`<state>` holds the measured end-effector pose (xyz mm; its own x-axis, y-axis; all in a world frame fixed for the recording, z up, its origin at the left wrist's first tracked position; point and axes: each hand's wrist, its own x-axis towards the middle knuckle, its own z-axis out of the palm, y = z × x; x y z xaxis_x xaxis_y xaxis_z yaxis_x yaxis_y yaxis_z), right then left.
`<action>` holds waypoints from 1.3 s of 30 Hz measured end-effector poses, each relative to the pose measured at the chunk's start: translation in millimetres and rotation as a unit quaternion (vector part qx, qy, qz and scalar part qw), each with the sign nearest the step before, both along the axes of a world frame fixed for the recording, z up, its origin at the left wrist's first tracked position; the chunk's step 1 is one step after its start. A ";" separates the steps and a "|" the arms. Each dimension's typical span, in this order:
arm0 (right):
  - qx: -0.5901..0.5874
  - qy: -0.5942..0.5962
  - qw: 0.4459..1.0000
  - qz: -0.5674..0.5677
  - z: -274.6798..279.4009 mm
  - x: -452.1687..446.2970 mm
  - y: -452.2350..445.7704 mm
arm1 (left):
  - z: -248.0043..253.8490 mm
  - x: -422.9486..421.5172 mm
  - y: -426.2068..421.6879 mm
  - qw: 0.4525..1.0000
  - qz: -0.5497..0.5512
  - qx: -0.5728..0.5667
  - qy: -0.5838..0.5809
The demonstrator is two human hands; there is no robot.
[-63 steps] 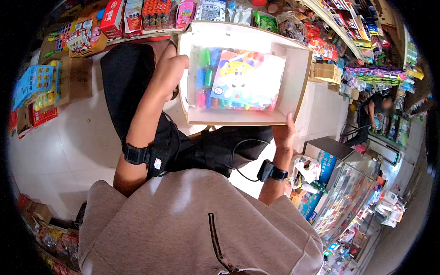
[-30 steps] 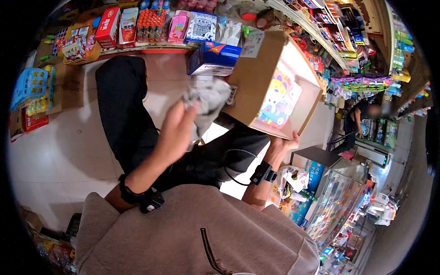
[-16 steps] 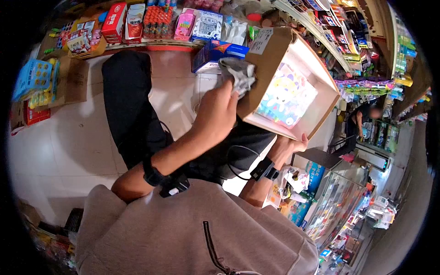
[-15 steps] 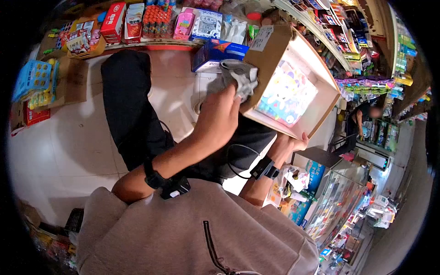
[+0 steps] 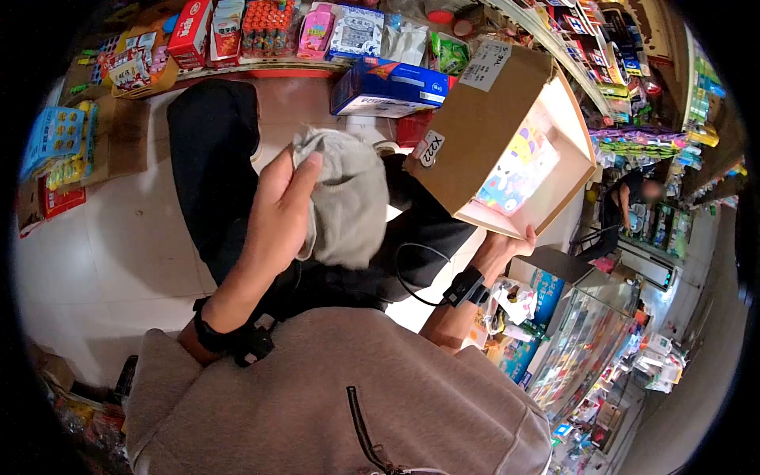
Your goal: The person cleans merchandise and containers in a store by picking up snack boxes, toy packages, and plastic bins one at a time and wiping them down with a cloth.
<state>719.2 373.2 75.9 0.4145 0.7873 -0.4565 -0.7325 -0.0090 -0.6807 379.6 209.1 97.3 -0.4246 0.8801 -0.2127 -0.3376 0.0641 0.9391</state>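
In the head view my left hand [image 5: 279,202] pinches a crumpled grey cloth [image 5: 346,202] that hangs over my dark-trousered legs, apart from the box. My right hand [image 5: 511,247] grips the lower edge of a tilted brown cardboard box [image 5: 475,119], its fingers partly hidden behind it. White labels are stuck on the box, one reading X222. The open side of the box faces right, and inside it lies a colourful pack with cartoon animals [image 5: 518,170].
A shelf ahead holds a blue carton [image 5: 388,87], a red box [image 5: 191,33] and other packets. Yellow-and-blue goods [image 5: 59,142] stand at left. At right are a glass display counter [image 5: 578,340] and, farther back, another person [image 5: 621,206].
My left hand has drawn the cloth away from the box's side, leftward and toward my body. The box has turned slightly, showing more of its labelled outer side.
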 end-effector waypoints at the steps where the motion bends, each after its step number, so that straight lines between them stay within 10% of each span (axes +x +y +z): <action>1: 0.000 0.007 1.000 0.013 -2.8 5.1 0.0 | -1.9 2.3 3.5 1.000 0.013 0.004 0.023; 8: 0.079 -0.050 0.996 0.001 -6.8 -1.6 2.3 | 7.2 61.5 24.6 0.950 -0.112 0.001 0.291; 18: 0.075 -0.042 0.996 0.030 -0.1 -12.8 -11.4 | 35.5 35.9 11.0 0.983 -0.062 0.101 0.139; 26: 0.119 -0.081 0.990 0.015 -22.6 27.7 -10.0 | -11.3 26.5 49.8 0.998 0.035 -0.048 -0.032; 30: 0.178 -0.156 0.971 -0.027 -9.8 0.6 -8.6 | -24.1 64.5 58.8 0.992 0.037 0.025 0.116; 39: 0.197 -0.172 0.965 -0.023 2.6 -7.1 -13.6 | -3.8 41.2 49.1 0.979 0.028 0.036 -0.200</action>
